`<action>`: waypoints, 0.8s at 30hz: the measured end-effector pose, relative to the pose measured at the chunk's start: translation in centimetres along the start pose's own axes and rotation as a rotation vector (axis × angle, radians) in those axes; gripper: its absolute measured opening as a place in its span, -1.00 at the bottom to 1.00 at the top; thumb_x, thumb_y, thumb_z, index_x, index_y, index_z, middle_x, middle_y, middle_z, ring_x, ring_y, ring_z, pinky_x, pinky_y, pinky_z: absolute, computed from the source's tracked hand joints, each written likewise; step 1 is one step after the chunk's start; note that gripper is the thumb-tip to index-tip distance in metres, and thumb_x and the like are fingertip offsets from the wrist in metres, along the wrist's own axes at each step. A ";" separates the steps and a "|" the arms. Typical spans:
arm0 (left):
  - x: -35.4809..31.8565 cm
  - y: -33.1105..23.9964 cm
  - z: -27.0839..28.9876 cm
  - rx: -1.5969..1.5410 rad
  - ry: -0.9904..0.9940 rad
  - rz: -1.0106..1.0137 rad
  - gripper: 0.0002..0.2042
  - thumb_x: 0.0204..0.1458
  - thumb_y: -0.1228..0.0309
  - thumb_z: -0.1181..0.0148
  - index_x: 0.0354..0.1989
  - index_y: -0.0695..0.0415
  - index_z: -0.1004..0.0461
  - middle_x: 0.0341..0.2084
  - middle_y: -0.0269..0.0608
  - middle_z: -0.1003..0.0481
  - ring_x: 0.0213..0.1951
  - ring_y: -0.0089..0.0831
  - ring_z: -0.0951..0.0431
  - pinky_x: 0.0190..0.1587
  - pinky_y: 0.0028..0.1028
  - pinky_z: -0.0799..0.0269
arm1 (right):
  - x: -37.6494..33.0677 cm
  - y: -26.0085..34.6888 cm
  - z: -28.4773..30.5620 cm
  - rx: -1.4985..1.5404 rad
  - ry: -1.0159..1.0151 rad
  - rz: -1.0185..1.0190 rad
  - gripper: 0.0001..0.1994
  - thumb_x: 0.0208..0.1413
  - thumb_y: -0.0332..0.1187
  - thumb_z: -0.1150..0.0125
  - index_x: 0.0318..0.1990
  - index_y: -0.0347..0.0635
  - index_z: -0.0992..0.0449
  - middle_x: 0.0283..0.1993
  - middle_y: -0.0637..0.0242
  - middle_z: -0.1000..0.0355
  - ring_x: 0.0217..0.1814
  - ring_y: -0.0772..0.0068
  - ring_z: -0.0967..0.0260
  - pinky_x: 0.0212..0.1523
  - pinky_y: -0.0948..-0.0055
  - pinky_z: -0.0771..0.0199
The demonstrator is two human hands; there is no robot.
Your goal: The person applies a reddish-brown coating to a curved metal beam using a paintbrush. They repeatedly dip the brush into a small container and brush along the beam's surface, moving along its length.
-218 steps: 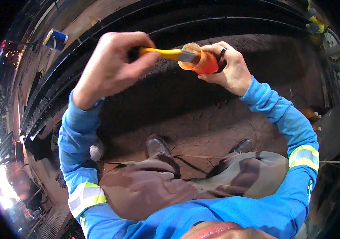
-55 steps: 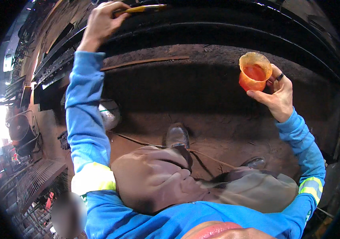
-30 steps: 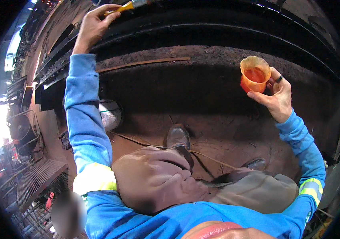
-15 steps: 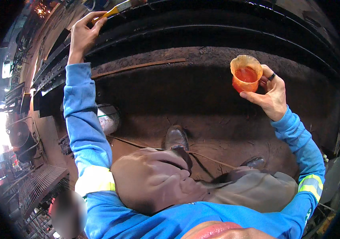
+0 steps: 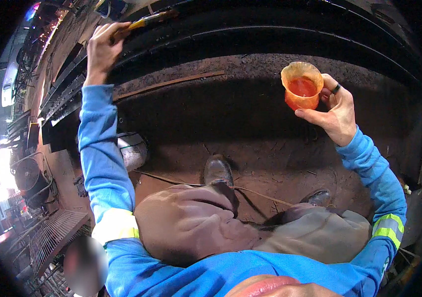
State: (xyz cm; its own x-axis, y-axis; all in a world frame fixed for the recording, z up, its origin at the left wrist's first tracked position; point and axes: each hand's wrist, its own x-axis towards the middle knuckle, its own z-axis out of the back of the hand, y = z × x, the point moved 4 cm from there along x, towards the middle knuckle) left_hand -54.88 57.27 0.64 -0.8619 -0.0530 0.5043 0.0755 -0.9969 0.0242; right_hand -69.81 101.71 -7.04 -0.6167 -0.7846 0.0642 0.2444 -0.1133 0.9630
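My left hand (image 5: pixel 104 49), reaching far to the upper left, grips a paintbrush (image 5: pixel 144 22) by its yellow handle. The bristle end points right and lies over long black metal beams (image 5: pixel 231 37); whether it touches them I cannot tell. On the right, my right hand (image 5: pixel 338 110) holds a small translucent cup (image 5: pixel 302 71) by its side, thumb in front and fingers behind. Orange-red liquid sits inside the cup, and its walls are stained the same colour. The cup is roughly upright, well apart from the brush.
A whitish cylindrical container (image 5: pixel 133 151) lies beside my left forearm. A thin strip (image 5: pixel 171 85) rests on the dirt below the beams, and a cable (image 5: pixel 265 196) crosses the ground near my boots (image 5: pixel 218 171). A metal grating (image 5: pixel 56 235) and a fan (image 5: pixel 28 173) stand at left; sparks fly far upper left.
My left hand and the paintbrush have shifted slightly down, the brush now lying flatter toward the right. The cup in my right hand has moved a little up and left.
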 end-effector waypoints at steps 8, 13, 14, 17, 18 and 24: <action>2.5 -3.3 -1.0 0.027 -0.021 -0.124 -0.72 -0.02 0.53 -0.32 -0.10 -0.01 -0.60 -0.29 -0.23 -0.56 -0.24 -0.23 -0.52 -0.14 -0.37 -0.48 | 0.4 -0.1 -0.7 -0.003 0.041 0.023 -0.35 -0.22 -0.42 -0.59 0.11 -0.27 -0.43 -0.01 0.24 -0.49 0.05 0.38 -0.47 0.18 0.37 -0.42; 5.6 -6.1 -3.6 -0.134 -0.004 -0.129 -0.75 -0.02 0.51 -0.30 -0.12 0.07 -0.58 -0.30 -0.17 -0.57 -0.26 -0.26 -0.55 -0.17 -0.38 -0.47 | 0.0 -0.1 -0.5 -0.005 0.023 -0.012 -0.34 -0.22 -0.42 -0.59 0.11 -0.28 -0.42 0.00 0.23 -0.49 0.07 0.37 -0.47 0.18 0.36 -0.43; 6.0 -7.1 -3.3 -0.248 -0.024 -0.101 -0.78 -0.06 0.55 -0.29 -0.19 0.14 -0.58 -0.33 -0.12 -0.57 -0.27 -0.24 -0.56 -0.23 -0.36 -0.48 | 0.0 -0.1 -0.6 0.002 0.023 -0.014 -0.34 -0.22 -0.42 -0.59 0.11 -0.28 -0.42 0.00 0.22 -0.49 0.07 0.37 -0.47 0.18 0.36 -0.43; 6.6 -7.8 -2.9 -0.393 -0.037 -0.029 -0.78 -0.12 0.62 -0.28 -0.24 0.24 -0.58 -0.42 -0.08 -0.55 -0.33 -0.28 -0.58 -0.30 -0.35 -0.48 | 0.1 -0.2 -0.8 -0.018 0.029 0.017 -0.33 -0.22 -0.42 -0.59 0.11 -0.28 -0.41 0.00 0.22 -0.49 0.06 0.38 -0.47 0.17 0.36 -0.44; 6.8 -8.0 -2.9 -0.477 -0.033 0.010 -0.79 -0.13 0.62 -0.28 -0.25 0.23 -0.58 -0.42 -0.08 -0.54 -0.35 -0.26 -0.58 -0.31 -0.35 -0.48 | 0.1 -0.4 -0.7 -0.015 0.030 0.014 -0.34 -0.22 -0.42 -0.59 0.11 -0.28 -0.42 0.00 0.22 -0.49 0.06 0.38 -0.47 0.17 0.37 -0.44; 4.7 -1.9 -2.3 -0.220 0.232 0.070 -0.75 0.17 0.32 -0.21 0.00 0.05 -0.57 -0.20 -0.20 -0.61 -0.17 -0.44 -0.57 -0.02 -0.46 -0.43 | 0.2 -0.4 -1.0 -0.009 0.047 0.041 -0.35 -0.21 -0.40 -0.59 0.10 -0.26 -0.43 -0.01 0.24 -0.49 0.03 0.37 -0.48 0.13 0.41 -0.45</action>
State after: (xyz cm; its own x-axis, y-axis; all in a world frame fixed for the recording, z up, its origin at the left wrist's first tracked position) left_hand -60.26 58.80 1.01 -0.9517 -0.1086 0.2872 0.0500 -0.9777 -0.2038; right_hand -69.32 101.01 -7.63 -0.5706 -0.8162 0.0909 0.2755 -0.0859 0.9575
